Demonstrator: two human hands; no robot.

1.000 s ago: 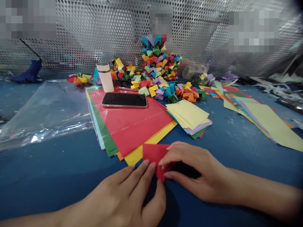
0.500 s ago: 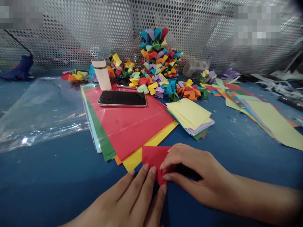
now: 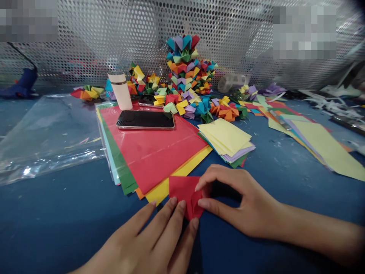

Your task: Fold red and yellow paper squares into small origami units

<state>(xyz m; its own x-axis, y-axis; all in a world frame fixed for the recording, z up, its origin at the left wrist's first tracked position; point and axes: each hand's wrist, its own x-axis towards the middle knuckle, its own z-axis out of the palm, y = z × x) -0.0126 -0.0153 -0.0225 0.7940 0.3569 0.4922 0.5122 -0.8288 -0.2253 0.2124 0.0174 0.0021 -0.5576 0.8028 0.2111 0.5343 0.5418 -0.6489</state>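
A small folded piece of red origami paper (image 3: pixel 184 186) lies on the blue table, a flap at its right side partly raised. My left hand (image 3: pixel 154 236) rests flat with fingers stretched out, their tips pressing the paper's lower edge. At the paper's right side, my right hand (image 3: pixel 242 205) pinches the flap between thumb and fingers. Beyond the hands is a stack of small paper squares (image 3: pixel 225 135), pale yellow on top. To its left, a large red sheet (image 3: pixel 159 152) covers green, yellow and blue sheets, partly in a clear sleeve.
A phone (image 3: pixel 145 120) and a white cylinder (image 3: pixel 121 91) stand on the sheets. Behind them rises a tower of colourful folded paper (image 3: pixel 184 72) beside loose folded pieces. Clear plastic (image 3: pixel 54 133) lies left; paper strips (image 3: pixel 325 140) lie right. Perforated metal (image 3: pixel 114 34) forms the back.
My right hand's fingertips have moved slightly up and right, lifting the red paper's flap a little more open. My left hand stays pressed on the lower edge. The view has shifted slightly.
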